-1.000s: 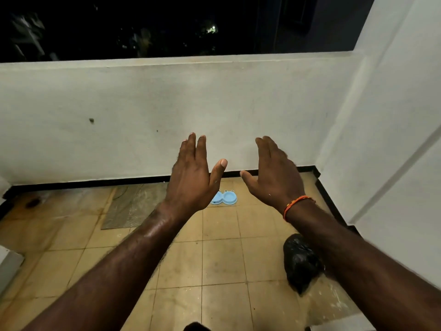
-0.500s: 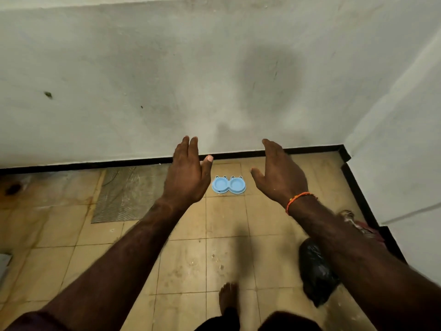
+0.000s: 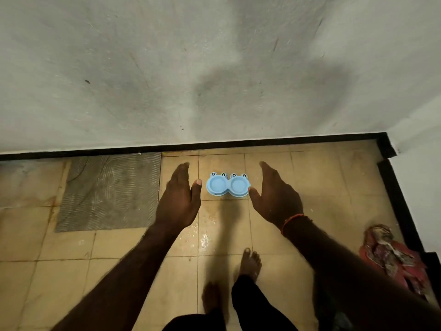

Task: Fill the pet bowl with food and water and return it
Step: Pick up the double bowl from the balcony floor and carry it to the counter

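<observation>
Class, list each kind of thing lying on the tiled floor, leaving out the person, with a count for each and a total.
Blue double pet bowl: 1
Grey ridged mat: 1
Red crumpled cloth: 1
Total: 3

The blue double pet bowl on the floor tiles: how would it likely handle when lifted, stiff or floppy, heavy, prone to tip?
The blue double bowl looks like moulded plastic, so probably stiff and light. Both wells appear empty, so nothing should slosh. Its low, wide shape suggests it won't tip easily, though it might slide on the wet-looking tiles.
</observation>
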